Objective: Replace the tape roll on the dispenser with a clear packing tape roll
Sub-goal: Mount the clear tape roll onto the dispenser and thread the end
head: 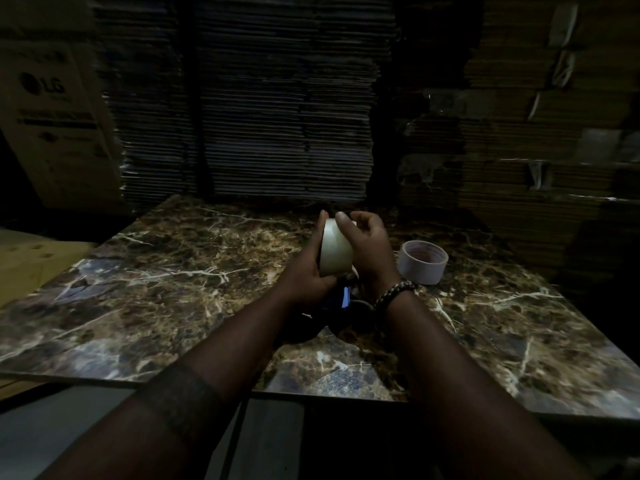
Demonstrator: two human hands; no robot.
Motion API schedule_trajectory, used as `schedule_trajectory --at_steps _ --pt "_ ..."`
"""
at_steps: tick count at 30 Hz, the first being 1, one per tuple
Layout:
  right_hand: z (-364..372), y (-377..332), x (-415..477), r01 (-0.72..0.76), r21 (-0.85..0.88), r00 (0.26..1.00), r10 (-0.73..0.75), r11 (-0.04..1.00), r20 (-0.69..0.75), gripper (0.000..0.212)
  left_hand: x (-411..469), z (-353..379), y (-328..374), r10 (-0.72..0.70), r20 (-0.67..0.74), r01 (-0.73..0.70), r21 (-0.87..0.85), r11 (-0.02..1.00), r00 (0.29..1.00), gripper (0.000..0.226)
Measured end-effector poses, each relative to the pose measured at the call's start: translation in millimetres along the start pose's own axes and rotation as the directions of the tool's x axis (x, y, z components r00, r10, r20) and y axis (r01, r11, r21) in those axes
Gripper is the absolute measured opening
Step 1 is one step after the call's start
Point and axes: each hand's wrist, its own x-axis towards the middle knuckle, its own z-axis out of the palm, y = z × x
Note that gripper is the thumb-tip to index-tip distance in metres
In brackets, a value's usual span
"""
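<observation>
A pale tape roll [335, 249] stands on edge between both hands above the middle of the marble table [156, 289]. My left hand [306, 268] cups its left side from below. My right hand [367, 247] presses on its right side, index finger over the top. Below the hands lies a dark tape dispenser [341, 306] with a blue part, mostly hidden by my wrists. A second roll [422, 261], whitish with a visible core, lies flat on the table to the right of my right hand.
Tall stacks of flattened cardboard [284, 98] rise right behind the table. A large printed box [55, 116] stands at the back left. More stacked cardboard [554, 133] fills the right side. The scene is dim.
</observation>
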Motion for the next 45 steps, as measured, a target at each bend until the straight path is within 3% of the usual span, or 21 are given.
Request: schedule_trajectory --at_steps 3,11,18,25,40,45 --pt "-5.5 1.1 4.6 -0.014 0.003 0.999 0.014 1.0 0.032 0.026 2.1 -0.5 -5.0 -0.006 -0.012 0.005 -0.049 0.999 1.0 0.119" --pt "-12.0 -8.7 9.0 0.005 -0.014 0.999 -0.005 1.0 0.053 0.032 0.7 -2.9 -3.8 -0.013 -0.021 0.011 -0.089 0.996 1.0 0.122" --pt "-17.9 -16.1 21.0 -0.103 0.032 0.994 0.102 0.994 0.037 0.024 3.6 -2.4 -5.2 -0.011 -0.027 0.008 -0.108 0.994 1.0 0.12" --pt "-19.9 -24.5 31.3 -0.206 -0.029 0.978 0.206 0.978 -0.01 0.018 2.8 -6.4 -8.3 -0.027 -0.039 0.018 -0.225 0.974 0.999 0.1" --pt "-27.8 -20.5 13.8 -0.114 -0.096 0.988 0.102 0.989 -0.12 0.028 1.6 -14.5 -2.7 -0.024 -0.141 -0.022 -0.313 0.95 0.99 0.079" --pt "-31.8 -15.6 4.7 -0.076 -0.084 0.988 0.063 0.994 -0.144 0.026 -0.8 -15.7 -0.7 0.033 -0.192 -0.075 -0.217 0.973 0.981 0.071"
